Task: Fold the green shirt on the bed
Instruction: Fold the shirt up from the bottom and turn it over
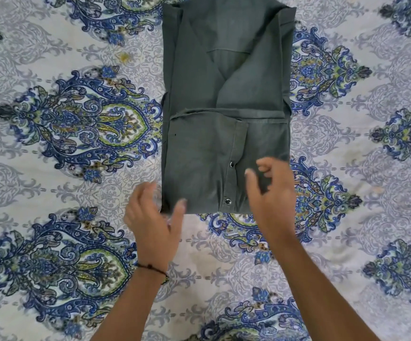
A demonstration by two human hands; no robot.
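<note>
The green shirt (226, 99) lies on the bed as a long narrow rectangle, its sides folded in and its lower part folded up over the middle. Two metal snaps show on the placket near the bottom edge. My left hand (152, 217) hovers at the shirt's near left corner, fingers spread, a thumb tip just over the cloth. My right hand (271, 190) is above the near right corner, fingers curled loosely and apart. Neither hand grips the fabric; both are motion-blurred.
The bedsheet (76, 143) is pale grey with large blue and green paisley motifs and fills the whole view. A dark thread bracelet (151, 268) is on my left wrist.
</note>
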